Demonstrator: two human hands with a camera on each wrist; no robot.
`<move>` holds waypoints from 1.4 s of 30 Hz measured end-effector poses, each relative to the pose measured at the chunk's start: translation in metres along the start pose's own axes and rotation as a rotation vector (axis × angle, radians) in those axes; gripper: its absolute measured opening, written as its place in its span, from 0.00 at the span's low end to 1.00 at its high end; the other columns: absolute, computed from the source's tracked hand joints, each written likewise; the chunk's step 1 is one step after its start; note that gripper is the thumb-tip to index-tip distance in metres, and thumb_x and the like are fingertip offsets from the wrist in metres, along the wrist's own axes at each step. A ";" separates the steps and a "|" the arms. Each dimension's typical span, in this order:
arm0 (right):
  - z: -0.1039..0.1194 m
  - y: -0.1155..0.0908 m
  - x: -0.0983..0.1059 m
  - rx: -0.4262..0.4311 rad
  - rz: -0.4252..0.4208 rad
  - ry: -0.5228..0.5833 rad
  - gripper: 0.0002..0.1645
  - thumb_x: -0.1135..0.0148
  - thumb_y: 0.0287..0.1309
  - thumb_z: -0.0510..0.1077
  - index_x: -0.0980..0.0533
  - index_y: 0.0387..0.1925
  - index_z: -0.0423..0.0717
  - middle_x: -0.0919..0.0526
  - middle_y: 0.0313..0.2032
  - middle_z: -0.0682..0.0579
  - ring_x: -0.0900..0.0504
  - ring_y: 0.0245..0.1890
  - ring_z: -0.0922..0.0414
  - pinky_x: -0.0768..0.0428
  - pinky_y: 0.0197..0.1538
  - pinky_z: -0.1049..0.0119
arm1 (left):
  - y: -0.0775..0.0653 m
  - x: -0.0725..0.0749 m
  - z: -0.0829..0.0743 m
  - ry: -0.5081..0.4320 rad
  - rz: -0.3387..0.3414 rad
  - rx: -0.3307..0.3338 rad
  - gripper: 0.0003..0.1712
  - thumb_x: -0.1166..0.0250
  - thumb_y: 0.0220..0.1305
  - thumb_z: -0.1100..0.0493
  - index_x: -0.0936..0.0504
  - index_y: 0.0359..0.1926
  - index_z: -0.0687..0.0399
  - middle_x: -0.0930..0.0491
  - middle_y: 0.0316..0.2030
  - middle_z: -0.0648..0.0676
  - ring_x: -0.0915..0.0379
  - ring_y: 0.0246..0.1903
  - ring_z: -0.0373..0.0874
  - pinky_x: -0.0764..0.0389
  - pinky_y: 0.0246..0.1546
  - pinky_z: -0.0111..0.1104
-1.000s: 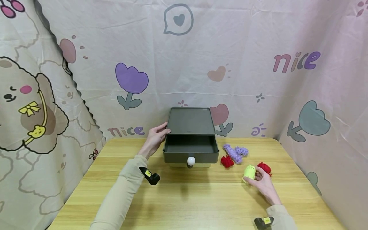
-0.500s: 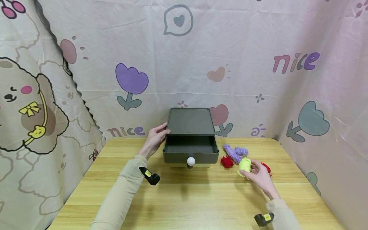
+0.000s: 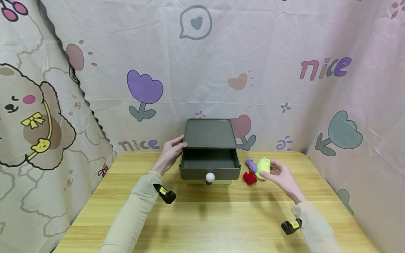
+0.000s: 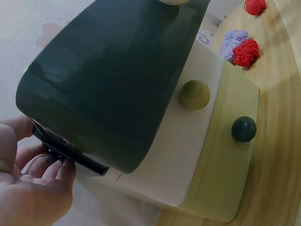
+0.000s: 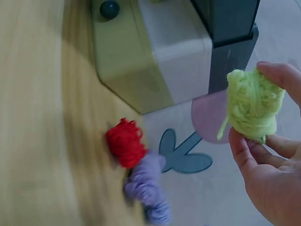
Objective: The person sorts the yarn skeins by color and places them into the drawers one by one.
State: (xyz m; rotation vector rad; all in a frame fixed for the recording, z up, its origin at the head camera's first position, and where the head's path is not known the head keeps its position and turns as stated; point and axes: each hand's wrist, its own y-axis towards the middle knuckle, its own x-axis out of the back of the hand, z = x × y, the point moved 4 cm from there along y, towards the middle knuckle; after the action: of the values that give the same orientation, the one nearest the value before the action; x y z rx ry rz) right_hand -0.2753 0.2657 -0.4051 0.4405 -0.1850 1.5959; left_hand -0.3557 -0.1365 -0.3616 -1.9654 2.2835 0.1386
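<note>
A small stacked chest has a dark green top unit [image 3: 209, 133], with its top drawer [image 3: 193, 173] pulled out and bare inside. My left hand [image 3: 171, 154] grips the left edge of that unit, thumb above and fingers curled below in the left wrist view. Between thumb and fingers, my right hand [image 3: 283, 178] holds a yellow-green yarn bundle [image 5: 254, 106] in the air, to the right of the chest. In the head view it overlaps the purple yarn [image 3: 251, 164]. A red yarn bundle [image 3: 250, 178] lies close to the chest.
Lower down, the chest has a white drawer with an olive knob [image 4: 194, 94] and a yellow drawer with a dark knob [image 4: 244, 129]. Another red yarn bundle [image 4: 255, 5] lies farther right on the wooden table [image 3: 202, 225]. A printed curtain [image 3: 202, 70] hangs behind.
My right hand has carried the yellow-green yarn up and left toward the chest, now covering part of the purple yarn and the farther red bundle. My left hand has stayed put.
</note>
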 end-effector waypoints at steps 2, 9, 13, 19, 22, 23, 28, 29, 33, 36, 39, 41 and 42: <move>0.010 0.004 0.000 0.014 0.007 -0.002 0.42 0.31 0.61 0.42 0.39 0.71 0.30 0.27 0.62 0.29 0.22 0.47 0.71 0.20 0.50 0.80 | 0.000 0.001 0.000 0.006 -0.004 0.000 0.34 0.45 0.73 0.67 0.42 0.77 0.56 0.50 0.80 0.55 0.36 0.66 0.37 0.25 0.47 0.13; 0.044 0.019 -0.002 0.068 0.053 -0.011 0.41 0.31 0.61 0.42 0.37 0.70 0.34 0.25 0.61 0.31 0.20 0.48 0.67 0.21 0.51 0.80 | 0.000 0.002 0.000 0.004 -0.002 -0.014 0.34 0.45 0.73 0.68 0.42 0.77 0.57 0.49 0.79 0.57 0.28 0.45 0.23 0.25 0.44 0.13; 0.063 0.028 -0.007 0.095 0.082 -0.016 0.40 0.30 0.60 0.42 0.35 0.69 0.34 0.23 0.59 0.32 0.19 0.48 0.66 0.21 0.52 0.80 | 0.000 0.002 0.000 -0.006 -0.004 -0.017 0.34 0.45 0.73 0.69 0.41 0.77 0.58 0.48 0.79 0.58 0.28 0.42 0.22 0.25 0.41 0.13; 0.087 0.038 -0.019 0.088 0.145 -0.034 0.41 0.30 0.61 0.46 0.35 0.70 0.37 0.22 0.59 0.36 0.19 0.55 0.50 0.19 0.52 0.77 | -0.001 0.003 -0.002 -0.008 0.001 -0.025 0.34 0.45 0.73 0.69 0.42 0.77 0.59 0.49 0.79 0.58 0.29 0.36 0.23 0.26 0.36 0.14; 0.096 0.041 -0.028 0.099 0.186 -0.007 0.41 0.30 0.61 0.44 0.36 0.71 0.36 0.22 0.59 0.35 0.19 0.54 0.51 0.18 0.51 0.76 | -0.001 0.003 -0.001 -0.002 -0.003 -0.020 0.34 0.45 0.73 0.69 0.42 0.77 0.58 0.48 0.79 0.57 0.28 0.39 0.24 0.25 0.38 0.13; 0.099 0.042 -0.032 0.106 0.196 -0.002 0.40 0.30 0.61 0.43 0.36 0.70 0.36 0.22 0.59 0.34 0.18 0.53 0.53 0.18 0.50 0.76 | -0.001 0.003 -0.001 0.004 -0.003 -0.018 0.34 0.45 0.73 0.68 0.42 0.77 0.58 0.48 0.79 0.57 0.28 0.42 0.24 0.25 0.40 0.13; 0.113 0.047 -0.048 0.140 0.221 -0.012 0.39 0.29 0.59 0.41 0.33 0.68 0.35 0.20 0.57 0.34 0.16 0.50 0.55 0.17 0.49 0.74 | 0.000 0.002 0.000 0.023 -0.004 -0.001 0.35 0.44 0.73 0.67 0.41 0.77 0.55 0.49 0.80 0.55 0.30 0.53 0.27 0.25 0.48 0.14; 0.115 0.048 -0.051 0.140 0.223 -0.011 0.38 0.29 0.58 0.41 0.33 0.68 0.36 0.19 0.57 0.34 0.16 0.50 0.55 0.17 0.49 0.74 | 0.000 0.002 0.000 0.025 -0.003 0.000 0.34 0.44 0.73 0.67 0.41 0.77 0.55 0.49 0.80 0.54 0.30 0.54 0.28 0.25 0.49 0.14; 0.122 0.050 -0.063 0.157 0.243 0.005 0.37 0.28 0.57 0.40 0.31 0.65 0.36 0.17 0.53 0.36 0.14 0.46 0.58 0.16 0.48 0.74 | -0.001 0.002 0.000 0.031 0.002 -0.005 0.34 0.45 0.74 0.67 0.42 0.77 0.55 0.50 0.80 0.54 0.29 0.52 0.27 0.25 0.49 0.14; 0.127 0.051 -0.073 0.173 0.277 0.018 0.36 0.28 0.56 0.39 0.30 0.65 0.35 0.16 0.50 0.37 0.14 0.43 0.60 0.15 0.46 0.72 | -0.001 0.002 0.000 0.034 0.006 -0.009 0.34 0.45 0.74 0.67 0.42 0.77 0.56 0.50 0.80 0.55 0.29 0.50 0.26 0.25 0.49 0.14; 0.130 0.053 -0.082 0.192 0.321 0.009 0.37 0.28 0.55 0.39 0.31 0.65 0.35 0.16 0.49 0.37 0.14 0.43 0.59 0.14 0.45 0.71 | -0.001 0.002 0.000 0.035 0.013 -0.014 0.35 0.44 0.73 0.66 0.42 0.77 0.56 0.50 0.80 0.56 0.29 0.48 0.24 0.26 0.48 0.14; 0.132 0.055 -0.087 0.204 0.344 -0.006 0.38 0.27 0.55 0.39 0.31 0.66 0.36 0.15 0.49 0.37 0.14 0.43 0.57 0.14 0.46 0.71 | -0.001 0.002 0.000 0.033 0.016 -0.018 0.35 0.43 0.73 0.66 0.42 0.77 0.57 0.50 0.80 0.56 0.29 0.45 0.24 0.26 0.46 0.15; 0.133 0.056 -0.089 0.212 0.356 -0.016 0.39 0.27 0.55 0.39 0.31 0.66 0.36 0.16 0.49 0.37 0.14 0.44 0.56 0.14 0.46 0.71 | -0.001 0.002 0.000 0.031 0.015 -0.020 0.35 0.43 0.73 0.66 0.42 0.77 0.57 0.49 0.80 0.56 0.29 0.44 0.23 0.26 0.46 0.15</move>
State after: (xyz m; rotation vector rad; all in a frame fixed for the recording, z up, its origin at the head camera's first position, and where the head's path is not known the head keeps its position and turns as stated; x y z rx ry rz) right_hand -0.3063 0.1284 -0.3102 0.6095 -0.1101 1.9721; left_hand -0.3551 -0.1383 -0.3618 -1.9736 2.3259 0.1330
